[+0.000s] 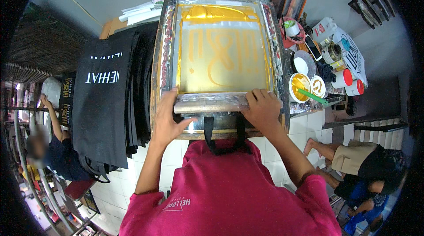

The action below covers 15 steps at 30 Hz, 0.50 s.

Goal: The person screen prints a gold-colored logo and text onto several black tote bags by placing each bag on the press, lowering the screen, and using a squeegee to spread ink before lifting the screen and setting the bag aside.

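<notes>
A screen printing frame (pixel 207 105) lies in front of me, its mesh carrying a pale yellow pattern and a pool of yellow ink (pixel 216 13) at the far end. My right hand (pixel 263 110) grips the right end of the frame's near bar, with its fingers curled over the top. At the left corner is my left hand (pixel 166 121), its fingers straight along the frame's side and its thumb spread toward the bar. From beneath the near bar, a black bag handle (pixel 207 131) hangs toward me; most of that bag is hidden.
Stacked black bags (pixel 99 108) hang at the left. A cluttered bench at the right holds a yellow ink tub (pixel 297 97), a green spatula (pixel 316 97), red-lidded jars (pixel 342 78) and a phone (pixel 313 48). One person (pixel 57 147) is at far left, others sit at lower right.
</notes>
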Each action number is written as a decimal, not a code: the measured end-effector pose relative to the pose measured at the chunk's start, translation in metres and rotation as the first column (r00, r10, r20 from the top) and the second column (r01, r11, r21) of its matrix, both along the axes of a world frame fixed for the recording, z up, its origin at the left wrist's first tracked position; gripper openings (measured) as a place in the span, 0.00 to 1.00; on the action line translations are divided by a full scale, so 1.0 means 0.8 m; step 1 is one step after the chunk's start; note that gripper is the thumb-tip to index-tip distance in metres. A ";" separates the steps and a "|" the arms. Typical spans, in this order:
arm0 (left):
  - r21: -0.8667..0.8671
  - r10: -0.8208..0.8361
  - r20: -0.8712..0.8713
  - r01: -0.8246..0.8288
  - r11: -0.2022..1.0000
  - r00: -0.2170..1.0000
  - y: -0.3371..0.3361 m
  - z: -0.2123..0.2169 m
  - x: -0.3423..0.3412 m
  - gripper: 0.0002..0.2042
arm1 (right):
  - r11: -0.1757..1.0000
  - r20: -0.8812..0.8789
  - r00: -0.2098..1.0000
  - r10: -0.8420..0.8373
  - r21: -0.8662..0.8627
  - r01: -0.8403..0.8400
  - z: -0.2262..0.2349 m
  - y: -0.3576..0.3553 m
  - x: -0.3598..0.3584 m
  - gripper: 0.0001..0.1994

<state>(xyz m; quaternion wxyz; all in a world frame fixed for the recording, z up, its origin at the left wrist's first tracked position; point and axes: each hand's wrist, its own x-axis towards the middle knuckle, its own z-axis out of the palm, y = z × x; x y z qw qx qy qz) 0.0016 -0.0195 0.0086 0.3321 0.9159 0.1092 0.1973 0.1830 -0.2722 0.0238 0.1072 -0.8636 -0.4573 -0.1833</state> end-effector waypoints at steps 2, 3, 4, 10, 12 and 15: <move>0.228 0.080 -0.013 -0.075 0.971 0.997 0.006 -0.022 -0.010 0.56 | 0.999 0.013 1.000 0.011 0.041 -0.011 0.001 0.000 0.000 0.18; 0.342 0.110 0.023 -0.111 0.933 0.994 0.009 -0.033 -0.013 0.60 | 0.991 0.053 0.996 0.071 0.112 -0.076 0.003 -0.001 0.000 0.17; 0.321 0.099 0.113 -0.130 0.938 0.989 0.014 -0.040 -0.014 0.62 | 0.997 -0.020 0.999 0.038 0.069 -0.037 0.006 -0.002 -0.001 0.16; 0.494 0.099 0.372 -0.288 0.820 0.923 0.029 0.017 -0.020 0.67 | 0.953 0.073 0.992 0.101 0.279 -0.118 0.077 -0.006 0.010 0.13; 0.362 0.071 0.535 -0.305 0.881 0.842 0.039 0.061 0.001 0.68 | 0.917 0.183 0.979 0.088 0.368 -0.151 0.123 0.003 0.026 0.13; 0.045 0.237 0.655 -0.349 0.936 0.718 0.043 0.108 0.040 0.68 | 0.904 0.367 0.930 0.036 0.384 -0.187 0.203 0.029 0.066 0.14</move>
